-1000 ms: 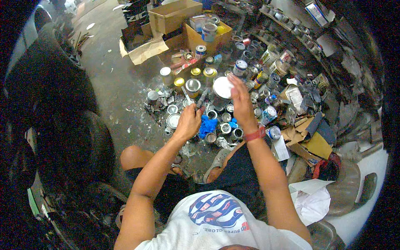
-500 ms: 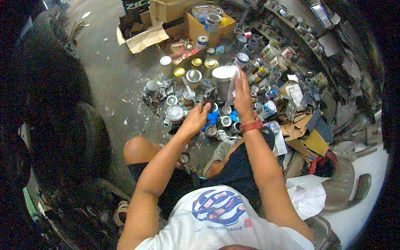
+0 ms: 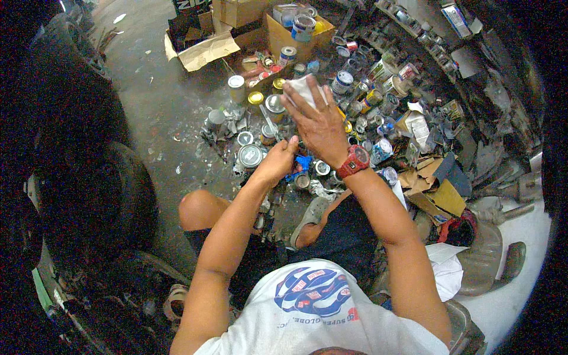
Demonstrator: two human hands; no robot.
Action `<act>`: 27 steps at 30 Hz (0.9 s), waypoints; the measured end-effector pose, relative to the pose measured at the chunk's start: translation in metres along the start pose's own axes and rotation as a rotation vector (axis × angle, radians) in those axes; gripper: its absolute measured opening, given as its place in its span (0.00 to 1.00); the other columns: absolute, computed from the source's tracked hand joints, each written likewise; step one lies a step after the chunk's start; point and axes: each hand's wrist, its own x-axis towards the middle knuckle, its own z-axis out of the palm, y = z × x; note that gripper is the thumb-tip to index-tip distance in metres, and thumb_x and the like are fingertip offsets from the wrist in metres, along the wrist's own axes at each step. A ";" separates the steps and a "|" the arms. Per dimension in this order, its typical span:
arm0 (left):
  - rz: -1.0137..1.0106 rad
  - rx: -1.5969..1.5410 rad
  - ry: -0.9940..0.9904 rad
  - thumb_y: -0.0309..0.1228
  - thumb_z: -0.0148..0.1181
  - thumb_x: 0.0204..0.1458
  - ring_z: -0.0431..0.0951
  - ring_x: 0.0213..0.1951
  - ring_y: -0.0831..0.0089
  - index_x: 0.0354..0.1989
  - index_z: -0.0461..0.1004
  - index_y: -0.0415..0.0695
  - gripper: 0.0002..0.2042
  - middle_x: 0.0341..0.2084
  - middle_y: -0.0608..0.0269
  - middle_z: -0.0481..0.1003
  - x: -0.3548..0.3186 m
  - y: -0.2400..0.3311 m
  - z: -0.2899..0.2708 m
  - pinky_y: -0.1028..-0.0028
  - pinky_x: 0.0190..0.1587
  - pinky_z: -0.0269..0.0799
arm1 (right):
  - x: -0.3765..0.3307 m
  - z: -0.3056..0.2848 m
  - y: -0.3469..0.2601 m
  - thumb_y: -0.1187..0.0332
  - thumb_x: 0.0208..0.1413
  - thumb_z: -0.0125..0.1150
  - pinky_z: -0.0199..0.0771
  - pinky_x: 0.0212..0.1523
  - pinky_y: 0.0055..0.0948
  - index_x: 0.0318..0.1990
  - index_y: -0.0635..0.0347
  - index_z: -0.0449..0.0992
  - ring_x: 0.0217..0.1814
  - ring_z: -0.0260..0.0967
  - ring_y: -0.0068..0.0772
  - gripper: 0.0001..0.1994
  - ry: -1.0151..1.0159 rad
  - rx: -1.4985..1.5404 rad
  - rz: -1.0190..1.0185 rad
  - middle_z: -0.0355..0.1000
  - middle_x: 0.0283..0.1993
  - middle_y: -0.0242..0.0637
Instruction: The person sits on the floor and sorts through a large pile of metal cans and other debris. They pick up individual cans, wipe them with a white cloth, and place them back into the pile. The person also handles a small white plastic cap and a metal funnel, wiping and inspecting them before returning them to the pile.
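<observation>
Steadying the white sheet-like piece: my reading of the step in hand; done well, I judge it calls for light, even pressure from flat fingers, a level wrist, and an edge kept off the crowded cans alongside

White piece, position: ahead of the body and beyond both hands, among the cans, partly masked by the fingers; I cannot tell from here whether it is cloth or paper, nor what lies beneath it

Right hand: back uppermost, fingers fanned wide across the white piece and apparently touching it; whether any fingertip pinches an edge, I cannot tell

Left hand: narrow, fingers curled, thumb pointing forward; its inner side is turned from my view, so I cannot tell what, if anything, it holds

Blue crumpled piece: just to the right of the left hand; I would give it room, since a loose fold could catch on the fingers

Pale stick: leaning at a small can, forward of the left hand; best not knocked, in my judgement

Metal-lidded can: upright on the floor, just left of the left hand

White-lidded can: farther forward and to the left, well apart from both hands

Red wristwatch: around the right wrist
</observation>
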 end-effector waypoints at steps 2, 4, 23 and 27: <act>-0.007 -0.139 -0.026 0.55 0.41 0.73 0.79 0.25 0.70 0.44 0.76 0.32 0.31 0.27 0.53 0.79 0.004 -0.008 -0.003 0.65 0.33 0.75 | -0.013 0.005 0.002 0.68 0.60 0.57 0.41 0.81 0.65 0.69 0.49 0.73 0.88 0.36 0.52 0.27 -0.046 0.043 -0.053 0.52 0.83 0.24; 0.000 -0.134 -0.007 0.54 0.42 0.73 0.78 0.25 0.70 0.45 0.76 0.32 0.31 0.28 0.54 0.79 -0.003 -0.001 -0.006 0.66 0.32 0.76 | -0.036 0.004 0.008 0.68 0.64 0.55 0.39 0.82 0.61 0.71 0.47 0.72 0.88 0.37 0.51 0.26 -0.143 0.009 -0.117 0.52 0.83 0.22; 0.002 -0.338 -0.009 0.64 0.39 0.70 0.75 0.31 0.75 0.50 0.76 0.39 0.36 0.37 0.59 0.78 0.001 -0.010 -0.001 0.72 0.33 0.72 | -0.096 0.053 -0.052 0.53 0.79 0.41 0.72 0.63 0.37 0.56 0.60 0.75 0.59 0.74 0.32 0.21 0.856 1.758 1.427 0.78 0.55 0.38; -0.020 -0.336 -0.006 0.65 0.38 0.70 0.75 0.49 0.67 0.61 0.70 0.36 0.39 0.53 0.53 0.75 -0.003 -0.004 0.011 0.66 0.53 0.70 | -0.064 0.067 -0.082 0.57 0.76 0.46 0.77 0.48 0.43 0.58 0.63 0.76 0.46 0.79 0.39 0.20 0.361 1.210 1.112 0.81 0.48 0.40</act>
